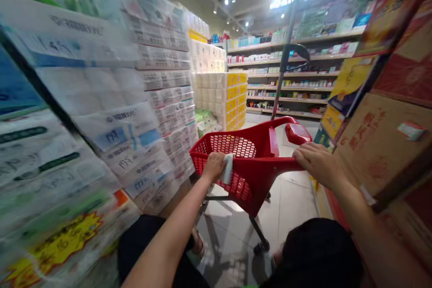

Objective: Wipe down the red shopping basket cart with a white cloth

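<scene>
A red plastic shopping cart (259, 189) with perforated sides stands in front of me, turned at an angle. At its near side rim is my left hand (215, 167), closed on a small white cloth (228, 168) that hangs over the rim. The cloth could be a tissue or wipe; its kind is unclear. My right hand (312, 159) is wrapped round the end of the red cart handle (290, 164), with the fingertips partly hidden. A thick red block (299, 133) sits at the handle's far corner. No goods show in the visible part of the basket.
Tall stacks of wrapped paper packs (165, 63) line the left side. Cardboard boxes (381, 144) are piled close on the right. Shelves of small goods (286, 85) stand at the back. A slanting metal pole (286, 49) rises behind the cart. Pale tiled floor (293, 198) lies below.
</scene>
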The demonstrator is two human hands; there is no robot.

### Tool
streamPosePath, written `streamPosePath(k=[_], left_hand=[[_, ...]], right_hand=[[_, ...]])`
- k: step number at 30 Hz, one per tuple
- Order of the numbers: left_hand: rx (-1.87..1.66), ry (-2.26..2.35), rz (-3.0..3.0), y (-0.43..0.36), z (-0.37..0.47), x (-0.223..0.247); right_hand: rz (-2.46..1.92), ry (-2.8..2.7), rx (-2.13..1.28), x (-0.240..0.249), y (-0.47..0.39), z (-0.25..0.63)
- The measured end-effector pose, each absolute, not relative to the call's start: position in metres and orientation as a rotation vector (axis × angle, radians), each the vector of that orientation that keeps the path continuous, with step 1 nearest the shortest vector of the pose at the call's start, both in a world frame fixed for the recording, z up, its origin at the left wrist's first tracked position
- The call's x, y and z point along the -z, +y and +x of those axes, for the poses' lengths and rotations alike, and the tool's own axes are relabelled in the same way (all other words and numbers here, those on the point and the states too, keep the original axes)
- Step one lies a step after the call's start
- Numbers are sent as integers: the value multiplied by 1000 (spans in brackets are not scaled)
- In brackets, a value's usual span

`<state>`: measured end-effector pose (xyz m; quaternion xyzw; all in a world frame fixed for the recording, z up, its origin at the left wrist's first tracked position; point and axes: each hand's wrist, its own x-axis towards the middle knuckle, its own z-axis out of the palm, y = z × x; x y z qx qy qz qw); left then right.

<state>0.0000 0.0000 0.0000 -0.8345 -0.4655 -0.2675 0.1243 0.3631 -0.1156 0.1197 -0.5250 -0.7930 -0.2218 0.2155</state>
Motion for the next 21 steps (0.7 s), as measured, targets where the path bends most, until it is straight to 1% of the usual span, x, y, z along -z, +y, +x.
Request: streamPosePath(k=[5, 9, 12, 15, 21], left_hand=[[782, -1367, -2424, -7, 16, -2], [785, -1351, -2405, -18, 33, -5], [788, -1327, -2394, -25, 44, -5], [780, -1311, -2402, -30, 50, -5], [726, -1254, -2423, -39, 42, -6]], right_hand=[[-1487, -2158, 638, -119, -104, 331], [-1488, -2282, 661, -98, -81, 286], [-1619, -2182, 713, -80, -65, 264], [-1626, -2070, 784, -69, -57, 263], [-1503, -2086, 888, -69, -58, 278]])
